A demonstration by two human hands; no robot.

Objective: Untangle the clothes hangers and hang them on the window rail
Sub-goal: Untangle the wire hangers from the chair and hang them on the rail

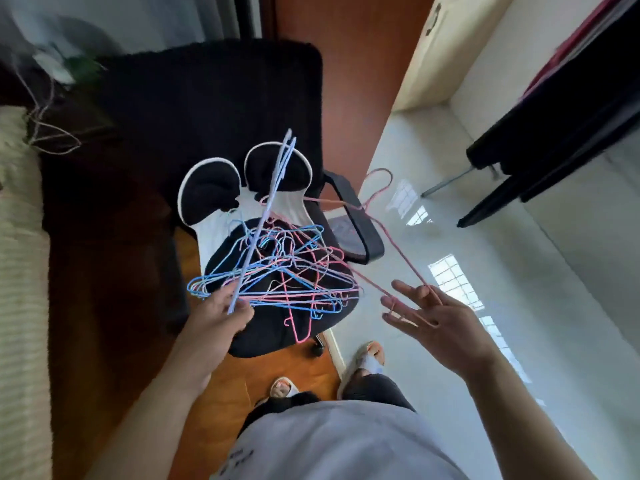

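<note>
Single head-worn view, steeply downward, close above hands (433, 317) and chair (214, 109).

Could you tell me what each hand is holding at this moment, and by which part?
The left hand grips pale lilac hangers by their lower end. The right hand holds a pink hanger at one bottom corner, its fingers mostly spread.

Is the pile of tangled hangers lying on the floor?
No, the tangled hangers lie on the seat of the black chair, not on the floor.
</note>
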